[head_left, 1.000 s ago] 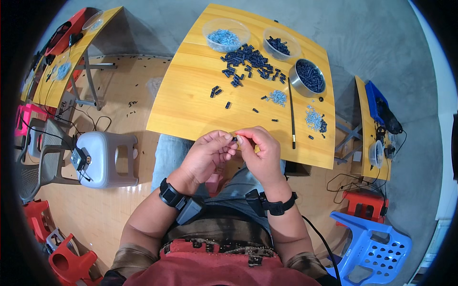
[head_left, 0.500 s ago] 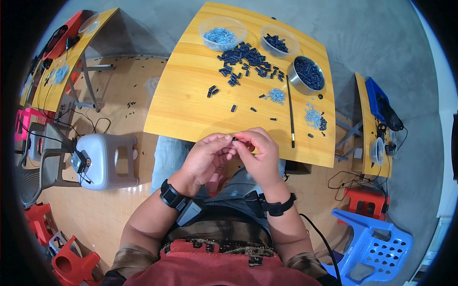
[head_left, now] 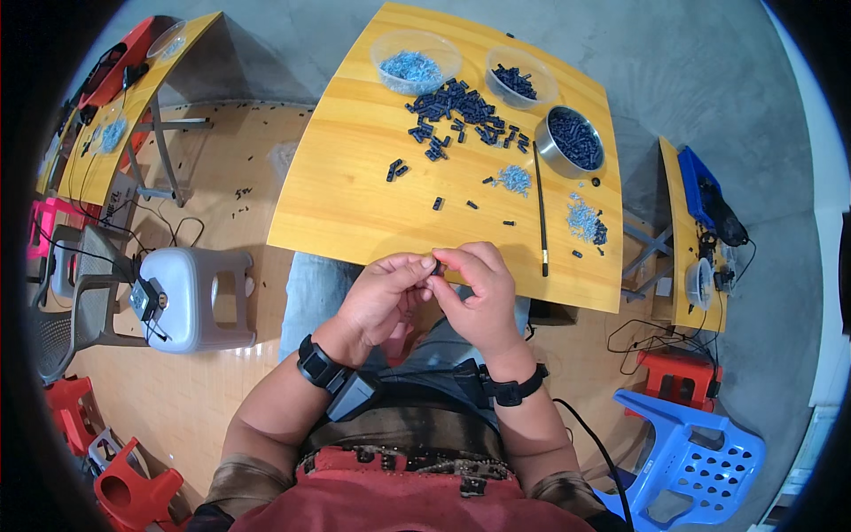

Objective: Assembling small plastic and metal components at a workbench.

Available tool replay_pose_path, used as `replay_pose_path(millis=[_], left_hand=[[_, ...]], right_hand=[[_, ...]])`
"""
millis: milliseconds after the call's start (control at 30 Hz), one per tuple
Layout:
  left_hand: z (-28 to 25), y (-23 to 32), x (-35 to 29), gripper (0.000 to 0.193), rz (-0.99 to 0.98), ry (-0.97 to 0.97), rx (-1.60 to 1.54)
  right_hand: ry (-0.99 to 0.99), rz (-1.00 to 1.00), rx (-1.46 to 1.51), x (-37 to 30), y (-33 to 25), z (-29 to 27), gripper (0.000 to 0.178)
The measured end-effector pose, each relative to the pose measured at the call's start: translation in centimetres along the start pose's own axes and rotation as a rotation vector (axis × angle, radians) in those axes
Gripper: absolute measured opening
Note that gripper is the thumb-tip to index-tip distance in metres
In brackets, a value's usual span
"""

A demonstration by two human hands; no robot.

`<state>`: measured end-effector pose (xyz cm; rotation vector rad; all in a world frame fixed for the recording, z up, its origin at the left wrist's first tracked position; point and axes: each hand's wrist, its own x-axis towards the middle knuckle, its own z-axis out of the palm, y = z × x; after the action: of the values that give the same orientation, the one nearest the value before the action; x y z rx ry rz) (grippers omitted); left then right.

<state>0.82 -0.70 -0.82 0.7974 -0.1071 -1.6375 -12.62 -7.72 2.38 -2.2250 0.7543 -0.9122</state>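
My left hand [head_left: 387, 297] and my right hand [head_left: 479, 288] meet just off the near edge of the yellow wooden table [head_left: 346, 208]. Both are closed, pinching a small black part [head_left: 437, 268] between thumbs and fingertips; most of it is covered, so its exact shape is hidden. On the tabletop beyond lie single black pieces [head_left: 438, 204] and a heap of black rectangular plastic pieces [head_left: 456, 105]. Small silvery metal parts lie in one pile [head_left: 512, 180] and in another farther right [head_left: 582, 220]. A thin black rod [head_left: 541, 213] lies between these piles.
Along the table's far side stand a clear tub of silvery parts [head_left: 415, 82], a clear tub of black pieces [head_left: 542, 89] and a metal bowl of black parts [head_left: 574, 146]. Beside me are a grey stool [head_left: 191, 297] at left and a blue stool [head_left: 700, 461] at right.
The fingertips of both hands have shifted slightly around the small black part, and my right hand has moved a little left. The things on the table stay where they were.
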Motion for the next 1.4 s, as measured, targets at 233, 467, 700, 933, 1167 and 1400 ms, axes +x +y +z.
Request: replay_pose_path(millis=[233, 467, 700, 933, 1167, 1400], left_hand=[[0.2, 0.1, -0.1, 0.015, -0.01, -0.004, 0.065], [-0.4, -0.1, 0.3, 0.016, 0.012, -0.034, 0.161], [0.2, 0.1, 0.8, 0.011, 0.061, 0.008, 0.168], [0.9, 0.2, 1.7, 0.011, 0.077, -0.018, 0.287], [1.3, -0.3, 2.7, 0.011, 0.067, 0.022, 0.273], [0.6, -0.1, 3.1, 0.012, 0.051, 0.015, 0.244]], right_hand=[[0.021, -0.001, 0.036, -0.3, 0.6, 0.0, 0.028], [0.003, -0.001, 0.016, -0.3, 0.8, 0.0, 0.027], [0.062, 0.171, -0.028, -0.5, 3.4, -3.4, 0.023], [0.309, 0.385, -0.102, -2.5, 7.8, -7.9, 0.015], [0.221, 0.356, -0.042, -0.9, 7.1, -5.4, 0.013], [0.208, 0.283, -0.304, -0.2, 9.2, -3.1, 0.016]])
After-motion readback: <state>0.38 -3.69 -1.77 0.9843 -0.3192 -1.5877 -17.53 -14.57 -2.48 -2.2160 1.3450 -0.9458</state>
